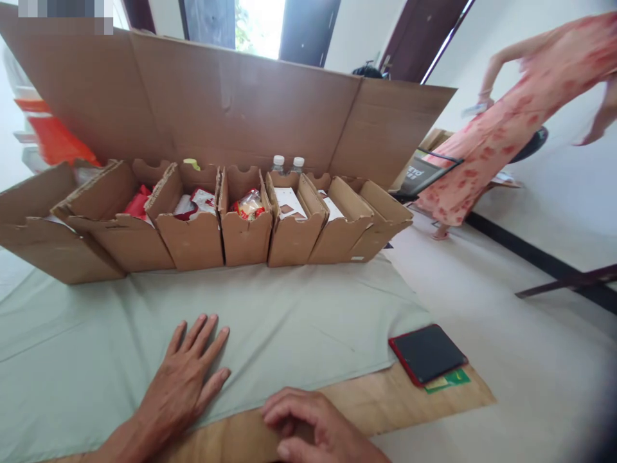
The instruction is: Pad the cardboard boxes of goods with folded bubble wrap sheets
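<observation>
The right hand sits nearest the camera at the bottom edge, fingers curled loosely under, gripping nothing, resting on the bare wooden board just past the cloth's hem. At about 10 o'clock from it, the left hand lies flat on the pale green cloth, fingers spread and pointing toward 1 o'clock, also holding nothing.

At 3 o'clock from the right hand, well apart, a dark tablet in a red case lies on the board with a green card tucked under its near corner.

Straight ahead at 12 o'clock, beyond a wide stretch of open cloth, stands a row of 6 cardboard boxes, open at the top. The row's long axis runs left to right, across the line of both hands. The left hand is the nearer one to the row, roughly in line with the red and white packets; the snack bag lies slightly right of it. 2 bottles show their caps behind the boxes, against a tall cardboard sheet.

Farthest off, at 2 o'clock, a person in a pink floral dress is bent over.
</observation>
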`<move>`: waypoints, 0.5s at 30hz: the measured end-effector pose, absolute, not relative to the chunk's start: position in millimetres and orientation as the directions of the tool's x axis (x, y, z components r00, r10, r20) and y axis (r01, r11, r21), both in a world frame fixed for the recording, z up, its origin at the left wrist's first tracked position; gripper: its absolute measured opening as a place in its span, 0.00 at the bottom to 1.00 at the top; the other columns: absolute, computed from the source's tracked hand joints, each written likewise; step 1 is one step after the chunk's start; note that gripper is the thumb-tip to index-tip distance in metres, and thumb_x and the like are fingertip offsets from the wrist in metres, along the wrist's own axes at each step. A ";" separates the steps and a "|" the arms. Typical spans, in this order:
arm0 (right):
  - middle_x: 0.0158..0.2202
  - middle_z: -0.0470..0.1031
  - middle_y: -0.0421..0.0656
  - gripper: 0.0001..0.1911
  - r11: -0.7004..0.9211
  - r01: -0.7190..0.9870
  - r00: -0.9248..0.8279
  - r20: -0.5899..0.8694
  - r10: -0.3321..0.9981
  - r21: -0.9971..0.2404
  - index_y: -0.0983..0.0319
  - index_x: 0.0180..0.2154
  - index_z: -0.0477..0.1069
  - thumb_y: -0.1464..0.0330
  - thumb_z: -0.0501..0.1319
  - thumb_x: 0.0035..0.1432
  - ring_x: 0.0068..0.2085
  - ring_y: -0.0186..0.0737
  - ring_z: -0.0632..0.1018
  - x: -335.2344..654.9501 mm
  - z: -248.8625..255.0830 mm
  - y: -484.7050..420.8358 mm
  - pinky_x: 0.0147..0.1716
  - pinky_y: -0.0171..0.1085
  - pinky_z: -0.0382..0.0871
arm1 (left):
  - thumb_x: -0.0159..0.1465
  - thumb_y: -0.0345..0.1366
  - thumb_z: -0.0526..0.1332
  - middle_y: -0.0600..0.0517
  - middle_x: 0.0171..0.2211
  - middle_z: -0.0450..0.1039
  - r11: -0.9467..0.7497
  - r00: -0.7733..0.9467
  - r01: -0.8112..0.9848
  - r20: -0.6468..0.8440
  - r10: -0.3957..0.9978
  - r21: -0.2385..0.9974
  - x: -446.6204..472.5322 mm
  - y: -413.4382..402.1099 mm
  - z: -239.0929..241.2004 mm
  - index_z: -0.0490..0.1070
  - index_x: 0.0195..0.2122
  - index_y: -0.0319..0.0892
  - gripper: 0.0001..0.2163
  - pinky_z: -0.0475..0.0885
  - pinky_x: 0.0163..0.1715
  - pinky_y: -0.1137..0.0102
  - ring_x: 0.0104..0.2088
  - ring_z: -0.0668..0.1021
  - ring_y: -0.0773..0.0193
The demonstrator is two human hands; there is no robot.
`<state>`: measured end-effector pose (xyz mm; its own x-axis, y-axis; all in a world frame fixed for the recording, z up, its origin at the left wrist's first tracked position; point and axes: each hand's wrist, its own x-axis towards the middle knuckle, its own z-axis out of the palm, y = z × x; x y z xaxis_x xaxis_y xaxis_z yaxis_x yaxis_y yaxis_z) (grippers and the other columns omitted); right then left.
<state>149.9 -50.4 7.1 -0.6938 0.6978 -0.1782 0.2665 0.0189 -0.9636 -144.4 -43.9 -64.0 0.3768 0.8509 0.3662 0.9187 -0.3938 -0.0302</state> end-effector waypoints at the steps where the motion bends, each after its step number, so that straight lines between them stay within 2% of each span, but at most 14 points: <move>1: 0.49 0.81 0.45 0.15 0.104 0.315 -0.652 -0.135 0.746 -0.943 0.52 0.48 0.79 0.68 0.65 0.57 0.47 0.42 0.82 163.8 10.2 -48.3 0.46 0.38 0.75 | 0.67 0.46 0.59 0.41 0.66 0.68 -0.399 0.380 0.917 0.370 0.848 -0.028 -145.3 -44.7 -64.5 0.69 0.65 0.47 0.26 0.57 0.65 0.47 0.66 0.68 0.43; 3: 0.52 0.81 0.46 0.17 0.295 0.501 -0.526 -0.015 0.850 -0.813 0.51 0.51 0.77 0.68 0.61 0.61 0.53 0.44 0.80 202.7 12.9 -42.4 0.53 0.41 0.75 | 0.67 0.46 0.59 0.41 0.66 0.68 -0.409 0.388 0.912 0.381 0.839 -0.029 -147.4 -44.9 -66.3 0.69 0.65 0.47 0.26 0.56 0.66 0.48 0.66 0.69 0.43; 5: 0.54 0.80 0.49 0.20 0.416 0.734 -0.412 0.134 0.901 -0.538 0.51 0.55 0.76 0.68 0.58 0.64 0.56 0.46 0.79 253.0 11.4 -34.8 0.55 0.45 0.75 | 0.67 0.46 0.59 0.40 0.67 0.67 -0.423 0.404 0.905 0.389 0.828 -0.040 -149.6 -44.0 -68.8 0.69 0.65 0.47 0.26 0.56 0.66 0.48 0.66 0.69 0.42; 8: 0.59 0.77 0.54 0.29 0.379 0.925 -0.361 0.235 0.902 -0.034 0.54 0.59 0.73 0.74 0.57 0.56 0.58 0.54 0.77 329.3 7.8 -22.6 0.50 0.52 0.77 | 0.67 0.47 0.58 0.41 0.68 0.66 -0.440 0.424 0.896 0.401 0.812 -0.057 -152.5 -43.3 -74.0 0.69 0.65 0.47 0.26 0.56 0.65 0.48 0.66 0.69 0.42; 10: 0.62 0.74 0.54 0.36 0.316 0.930 -0.350 0.184 0.919 0.190 0.55 0.61 0.71 0.79 0.56 0.51 0.61 0.56 0.75 366.0 8.4 -14.9 0.47 0.52 0.78 | 0.67 0.49 0.58 0.42 0.68 0.65 -0.443 0.427 0.895 0.408 0.807 -0.058 -154.3 -43.6 -77.8 0.68 0.65 0.47 0.27 0.55 0.66 0.48 0.66 0.69 0.43; 12: 0.64 0.71 0.54 0.40 0.291 0.916 -0.319 0.057 0.946 0.277 0.57 0.64 0.69 0.83 0.53 0.49 0.64 0.56 0.72 385.9 11.2 -7.0 0.50 0.51 0.76 | 0.67 0.52 0.58 0.42 0.68 0.65 -0.447 0.429 0.893 0.407 0.806 -0.056 -156.1 -44.1 -81.6 0.68 0.65 0.47 0.28 0.53 0.67 0.49 0.67 0.68 0.43; 15: 0.66 0.68 0.56 0.42 0.301 0.926 -0.271 -0.156 0.950 0.228 0.62 0.65 0.67 0.85 0.52 0.48 0.66 0.58 0.69 392.4 16.4 5.3 0.56 0.54 0.71 | 0.66 0.55 0.58 0.41 0.69 0.64 -0.463 0.443 0.885 0.402 0.801 -0.053 -159.0 -44.3 -86.7 0.69 0.65 0.45 0.30 0.51 0.68 0.49 0.67 0.67 0.43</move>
<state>392.4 5.3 16.4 -0.2705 0.9500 -0.1559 0.9258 0.3011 0.2284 -159.0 -44.3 -86.7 0.4435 0.8012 0.4017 0.8847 -0.4633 -0.0526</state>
